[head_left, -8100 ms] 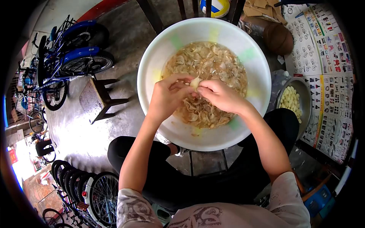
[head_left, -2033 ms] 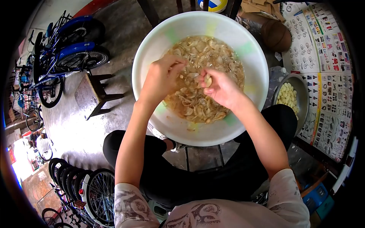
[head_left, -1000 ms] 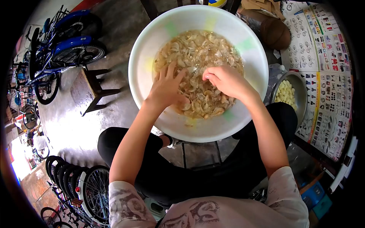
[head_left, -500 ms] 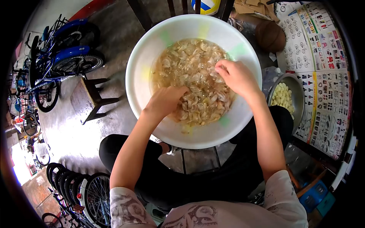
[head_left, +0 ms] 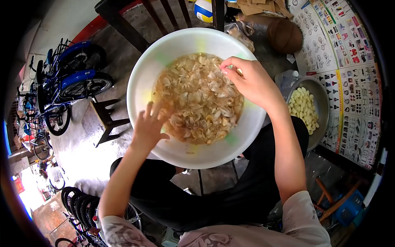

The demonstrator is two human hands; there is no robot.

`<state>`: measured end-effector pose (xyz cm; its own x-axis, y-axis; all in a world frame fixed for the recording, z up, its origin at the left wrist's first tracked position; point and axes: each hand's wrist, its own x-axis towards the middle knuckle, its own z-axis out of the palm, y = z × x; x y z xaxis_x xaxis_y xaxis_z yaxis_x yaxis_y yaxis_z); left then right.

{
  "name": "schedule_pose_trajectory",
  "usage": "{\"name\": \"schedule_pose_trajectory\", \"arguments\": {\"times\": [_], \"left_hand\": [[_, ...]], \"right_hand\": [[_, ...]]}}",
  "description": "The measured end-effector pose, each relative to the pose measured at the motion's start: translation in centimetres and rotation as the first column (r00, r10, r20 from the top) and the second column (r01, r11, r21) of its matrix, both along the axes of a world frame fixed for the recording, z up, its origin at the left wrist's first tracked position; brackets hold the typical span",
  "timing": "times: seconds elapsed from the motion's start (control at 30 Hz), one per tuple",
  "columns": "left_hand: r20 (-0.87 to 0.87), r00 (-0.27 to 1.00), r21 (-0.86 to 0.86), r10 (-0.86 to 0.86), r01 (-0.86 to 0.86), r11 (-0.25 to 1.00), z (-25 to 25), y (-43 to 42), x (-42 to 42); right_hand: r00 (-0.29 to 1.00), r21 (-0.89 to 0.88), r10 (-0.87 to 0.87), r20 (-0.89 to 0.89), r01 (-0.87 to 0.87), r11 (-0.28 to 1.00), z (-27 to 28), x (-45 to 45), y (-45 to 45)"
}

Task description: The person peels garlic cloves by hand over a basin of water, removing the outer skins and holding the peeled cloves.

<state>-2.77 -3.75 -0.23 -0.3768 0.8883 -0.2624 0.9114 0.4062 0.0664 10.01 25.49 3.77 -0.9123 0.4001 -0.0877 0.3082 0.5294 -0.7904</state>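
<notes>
A large white basin (head_left: 138, 78) stands in front of me, holding brownish water with many loose garlic skins (head_left: 197, 99) floating in it. My left hand (head_left: 149, 128) is over the basin's left side, fingers spread and somewhat blurred, with nothing seen in them. Above the far right part of the skins, my right hand (head_left: 249, 80) has its thumb and fingertips pinched together; a small pale bit may be between them, too small to name. Right of the basin, a metal bowl (head_left: 325, 111) contains many peeled garlic cloves (head_left: 303, 109).
Behind the basin are a dark wooden chair (head_left: 123, 26), a volleyball (head_left: 204, 10) and a brown basketball (head_left: 284, 36). A printed poster sheet (head_left: 354, 99) covers a surface at right. Bicycles (head_left: 82, 70) and a wooden stool (head_left: 108, 121) stand at left.
My left hand has come up out of the skins and moved left, its fingers spreading. My right hand has shifted slightly left and up, still pinched. The view has shifted a little.
</notes>
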Motion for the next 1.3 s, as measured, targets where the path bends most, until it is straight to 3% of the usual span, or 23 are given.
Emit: {"name": "schedule_pose_trajectory", "arguments": {"times": [0.03, 0.1, 0.17, 0.2, 0.23, 0.3, 0.5, 0.53, 0.6, 0.63, 0.7, 0.73, 0.8, 0.83, 0.9, 1.0, 1.1, 1.13, 1.2, 1.23, 1.3], "left_hand": [[-0.223, 0.965, -0.008, -0.137, 0.139, 0.99, -0.3, -0.4, -0.6], [-0.225, 0.961, 0.0, -0.16, 0.165, 0.986, -1.4, 0.2, -2.3], [-0.015, 0.955, -0.181, -0.296, 0.289, 0.94, -3.9, 0.5, -4.1], [0.102, 0.963, -0.167, -0.25, 0.264, 0.95, -3.9, 1.2, -4.4], [0.099, 0.964, -0.175, -0.245, 0.26, 0.95, -3.9, 1.5, -4.6], [0.244, 0.927, -0.21, -0.284, 0.336, 0.918, -4.2, 1.8, -4.5], [0.276, 0.87, -0.216, -0.409, 0.471, 0.855, -5.2, 1.8, -4.4], [0.278, 0.869, -0.219, -0.409, 0.472, 0.854, -4.6, 2.3, -4.2], [0.234, 0.965, -0.451, -0.117, 0.214, 0.867, -3.2, 3.5, -3.6], [0.234, 0.965, -0.452, -0.121, 0.218, 0.865, -2.8, 3.4, -3.7], [0.128, 0.966, -0.197, -0.223, 0.245, 0.949, -2.2, 2.9, -3.8], [0.13, 0.965, -0.195, -0.229, 0.251, 0.948, -0.8, 3.6, -3.6], [-0.064, 0.955, -0.272, -0.29, 0.263, 0.926, 1.9, 4.6, -3.2], [-0.058, 0.955, -0.27, -0.291, 0.265, 0.926, 1.6, 5.0, -3.2], [0.006, 0.917, 0.012, -0.4, 0.4, 0.917, 0.9, 6.4, -3.8], [0.01, 0.79, 0.135, -0.613, 0.606, 0.784, -2.8, 9.6, -3.0], [0.043, 0.719, 0.194, -0.694, 0.675, 0.712, -7.2, 12.3, -2.4], [0.04, 0.716, 0.201, -0.697, 0.677, 0.708, -8.1, 12.5, -2.4], [0.098, 0.717, 0.38, -0.691, 0.615, 0.691, -9.4, 12.8, -2.3], [0.101, 0.714, 0.381, -0.693, 0.615, 0.69, -9.7, 12.8, -2.4], [0.275, 0.711, 0.335, -0.647, 0.56, 0.757, -9.3, 12.8, -2.3]], "right_hand": [[1.0, -0.015, 0.009, 0.009, -0.009, 1.0, 0.4, 0.1, 0.0], [0.999, -0.043, 0.034, 0.028, -0.033, 0.999, 0.8, 0.2, 0.0], [0.997, -0.073, 0.065, 0.041, -0.062, 0.995, 1.0, 0.1, -0.2], [0.997, -0.079, 0.063, 0.053, -0.059, 0.995, 1.0, 0.1, -0.3], [0.996, -0.084, 0.057, 0.067, -0.052, 0.995, 1.0, 0.1, -0.3], [0.992, -0.068, 0.078, 0.097, -0.071, 0.995, 1.1, -0.1, -0.2], [0.979, -0.031, 0.151, 0.136, -0.148, 0.989, 0.8, -0.5, -0.7], [0.975, -0.013, 0.172, 0.138, -0.172, 0.985, 0.8, -0.5, -0.7], [0.975, -0.026, 0.197, 0.106, -0.195, 0.98, 0.3, -0.5, -0.7], [0.973, -0.033, 0.219, 0.074, -0.217, 0.976, 0.2, -0.5, -0.7], [0.974, -0.014, 0.218, 0.068, -0.217, 0.976, 0.1, -0.4, -0.6], [0.973, 0.007, 0.222, 0.062, -0.223, 0.975, 0.0, -0.3, -0.6], [0.975, 0.02, 0.215, 0.063, -0.216, 0.976, 0.2, -0.2, -0.5], [0.975, 0.032, 0.214, 0.058, -0.216, 0.976, 0.2, -0.1, -0.5], [0.978, 0.014, 0.202, 0.048, -0.202, 0.979, 0.3, 0.0, -0.3], [0.979, -0.02, 0.182, 0.097, -0.181, 0.983, 0.6, -0.1, 0.0], [0.974, -0.004, 0.164, 0.156, -0.165, 0.986, 0.3, 0.0, 0.0], [0.979, 0.019, 0.183, 0.086, -0.185, 0.983, -0.1, 0.1, 0.0], [0.981, 0.039, 0.196, 0.008, -0.196, 0.98, -0.1, 0.3, 0.0], [0.981, 0.037, 0.193, 0.012, -0.193, 0.98, 0.1, 0.3, -0.1], [0.976, -0.008, 0.208, 0.059, -0.208, 0.978, 0.7, 0.2, -0.3]]}}
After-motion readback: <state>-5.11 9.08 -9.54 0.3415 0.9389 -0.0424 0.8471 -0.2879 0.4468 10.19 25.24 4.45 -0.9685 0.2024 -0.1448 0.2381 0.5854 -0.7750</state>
